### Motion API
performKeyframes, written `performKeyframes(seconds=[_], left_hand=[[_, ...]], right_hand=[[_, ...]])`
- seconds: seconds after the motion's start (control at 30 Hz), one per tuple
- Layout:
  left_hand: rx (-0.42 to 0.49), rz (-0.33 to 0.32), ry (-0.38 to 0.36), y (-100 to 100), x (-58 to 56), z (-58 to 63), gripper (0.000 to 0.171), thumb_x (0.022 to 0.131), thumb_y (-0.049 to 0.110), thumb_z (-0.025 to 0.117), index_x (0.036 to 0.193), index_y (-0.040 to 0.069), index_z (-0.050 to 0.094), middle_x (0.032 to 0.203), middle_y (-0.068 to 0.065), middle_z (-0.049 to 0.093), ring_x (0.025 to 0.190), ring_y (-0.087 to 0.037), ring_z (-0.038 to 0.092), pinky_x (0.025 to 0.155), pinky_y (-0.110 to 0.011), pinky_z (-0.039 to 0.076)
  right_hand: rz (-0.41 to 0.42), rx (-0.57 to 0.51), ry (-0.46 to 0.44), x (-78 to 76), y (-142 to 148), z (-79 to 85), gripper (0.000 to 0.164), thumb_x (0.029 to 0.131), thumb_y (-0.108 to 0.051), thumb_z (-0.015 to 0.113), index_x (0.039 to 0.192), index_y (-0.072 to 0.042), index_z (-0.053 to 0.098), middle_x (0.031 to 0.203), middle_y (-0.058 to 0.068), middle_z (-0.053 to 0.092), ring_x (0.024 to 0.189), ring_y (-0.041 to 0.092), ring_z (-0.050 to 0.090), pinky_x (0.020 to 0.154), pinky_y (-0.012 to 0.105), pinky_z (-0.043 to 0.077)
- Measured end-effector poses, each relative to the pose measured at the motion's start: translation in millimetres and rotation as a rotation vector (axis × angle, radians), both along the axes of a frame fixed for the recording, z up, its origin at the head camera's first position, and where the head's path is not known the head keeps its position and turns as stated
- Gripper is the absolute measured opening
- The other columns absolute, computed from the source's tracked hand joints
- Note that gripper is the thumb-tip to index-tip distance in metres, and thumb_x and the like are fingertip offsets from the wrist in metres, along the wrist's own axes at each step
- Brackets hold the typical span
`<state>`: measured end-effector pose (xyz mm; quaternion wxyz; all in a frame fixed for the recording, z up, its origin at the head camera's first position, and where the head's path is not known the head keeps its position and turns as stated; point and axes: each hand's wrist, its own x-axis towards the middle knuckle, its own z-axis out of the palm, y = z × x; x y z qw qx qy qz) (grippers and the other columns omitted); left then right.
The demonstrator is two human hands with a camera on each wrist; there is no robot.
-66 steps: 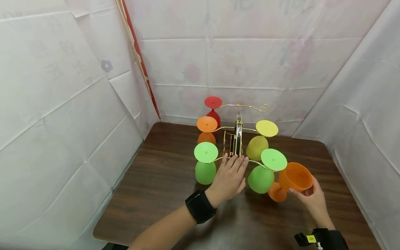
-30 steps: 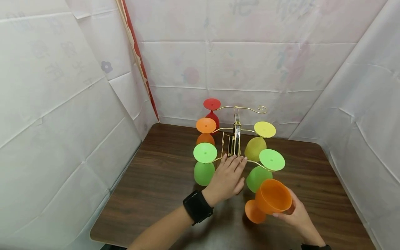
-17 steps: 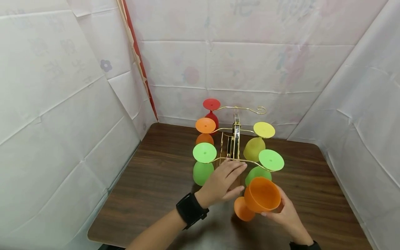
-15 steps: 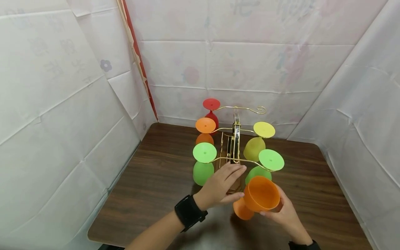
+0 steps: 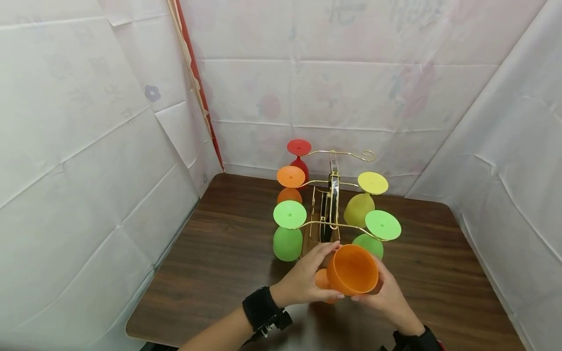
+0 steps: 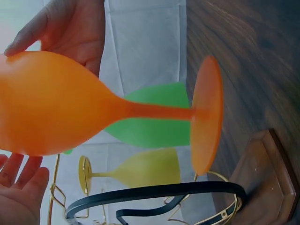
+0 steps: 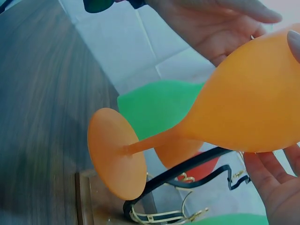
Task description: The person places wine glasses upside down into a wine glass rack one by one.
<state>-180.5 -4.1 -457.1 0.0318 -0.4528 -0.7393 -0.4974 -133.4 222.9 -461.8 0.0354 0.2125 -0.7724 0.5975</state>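
Observation:
An orange wine glass (image 5: 352,269) is upright between both hands, in front of the rack. The right hand (image 5: 391,296) grips its bowl from the right, thumb at the near side. On the left side of the same bowl is the left hand (image 5: 303,279), its fingers at the far side and its thumb at the near side. The left wrist view shows the stem and round foot (image 6: 206,115) held above the table. Behind stands a gold wire wine-glass rack (image 5: 326,225) with a brown wooden base (image 6: 262,180). Part of this base is hidden behind the hands.
Upside-down glasses hang from the rack by their feet: red (image 5: 299,168), orange (image 5: 289,196), green (image 5: 287,243) on the left; yellow (image 5: 359,209) and another green glass (image 5: 369,245) on the right. The top right hook (image 5: 368,155) holds none. White sheets (image 5: 351,92) surround the wooden table (image 5: 210,273).
The right hand has carried the orange wine glass leftward, from the rack's right side to its front. The left hand has come off the rack's front and moved down to the glass.

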Motion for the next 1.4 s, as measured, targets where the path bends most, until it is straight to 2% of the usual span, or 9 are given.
performKeyframes(seconds=[0.33,0.6,0.73,0.83,0.97,1.07,1.2,1.3,1.4], left_hand=[[0.009,0.033,0.008,0,0.5,-5.1,0.092,0.070,0.027,0.084,0.144,0.014,0.030,0.137,-0.003,0.043,0.118,-0.014,0.048,0.096,-0.029,0.045],[0.013,0.094,0.098,-1,6.6,-7.9,0.092,0.069,0.028,0.084,0.142,0.010,0.033,0.136,-0.006,0.044,0.118,-0.017,0.047,0.095,-0.030,0.045],[-0.007,0.117,0.195,-2,12.1,-5.8,0.093,0.066,0.028,0.086,0.141,0.008,0.034,0.135,-0.008,0.044,0.119,-0.019,0.046,0.095,-0.031,0.045],[-0.052,0.122,0.342,-1,16.5,-3.8,0.093,0.064,0.031,0.086,0.139,0.007,0.037,0.134,-0.007,0.045,0.120,-0.020,0.046,0.099,-0.030,0.042],[-0.126,0.125,0.587,3,23.7,0.3,0.090,0.064,0.039,0.083,0.137,0.008,0.041,0.131,-0.006,0.048,0.117,-0.018,0.047,0.102,-0.027,0.037],[-0.170,0.118,0.714,6,29.5,5.2,0.086,0.065,0.042,0.081,0.135,0.009,0.045,0.129,-0.005,0.050,0.115,-0.017,0.047,0.103,-0.025,0.035],[-0.204,0.098,0.809,10,33.3,9.4,0.080,0.066,0.040,0.081,0.134,0.011,0.049,0.124,-0.004,0.053,0.112,-0.016,0.046,0.103,-0.025,0.035],[-0.221,0.082,0.834,11,33.6,9.6,0.079,0.065,0.035,0.082,0.134,0.012,0.051,0.122,-0.003,0.054,0.113,-0.016,0.046,0.105,-0.025,0.034],[-0.236,0.066,0.846,13,33.6,8.2,0.078,0.065,0.031,0.082,0.134,0.012,0.050,0.124,-0.003,0.054,0.115,-0.016,0.046,0.106,-0.026,0.033]], right_hand=[[0.053,0.001,-0.002,-3.7,-6,-0.8,0.082,0.071,0.005,0.076,0.141,-0.006,0.035,0.132,0.003,0.050,0.111,0.012,0.051,0.089,0.027,0.046],[0.252,-0.034,-0.096,-9.5,8,-1.8,0.087,0.077,0.008,0.069,0.148,-0.005,0.020,0.142,0.005,0.040,0.120,0.012,0.046,0.093,0.031,0.046],[0.314,-0.070,-0.181,-14.8,21,-6.2,0.076,0.087,0.008,0.057,0.149,-0.003,0.015,0.144,-0.002,0.038,0.124,0.009,0.046,0.093,0.031,0.048],[0.299,-0.071,-0.232,-17.8,27,-8.2,0.061,0.094,0.003,0.050,0.147,-0.001,0.020,0.142,-0.002,0.043,0.124,0.008,0.047,0.094,0.028,0.046],[0.247,-0.022,-0.343,-21.1,28,-6.6,0.048,0.098,-0.008,0.046,0.143,0.001,0.030,0.139,0.012,0.046,0.120,0.009,0.050,0.094,0.028,0.045],[0.240,-0.012,-0.445,-25.3,27,-5.5,0.045,0.101,-0.016,0.039,0.140,0.006,0.033,0.136,0.020,0.046,0.116,0.010,0.054,0.092,0.029,0.048],[0.431,-0.136,-0.498,-30.3,27,-7.1,0.045,0.105,-0.018,0.021,0.139,0.008,0.036,0.132,0.014,0.053,0.112,0.016,0.059,0.089,0.032,0.050],[0.617,-0.230,-0.540,-31.1,26,-5.7,0.049,0.105,-0.018,0.011,0.140,0.000,0.041,0.126,0.008,0.059,0.106,0.020,0.062,0.087,0.032,0.051],[0.692,-0.227,-0.583,-30.9,23,-2.5,0.051,0.105,-0.022,0.010,0.138,-0.007,0.046,0.119,0.008,0.063,0.097,0.017,0.065,0.082,0.030,0.053]])
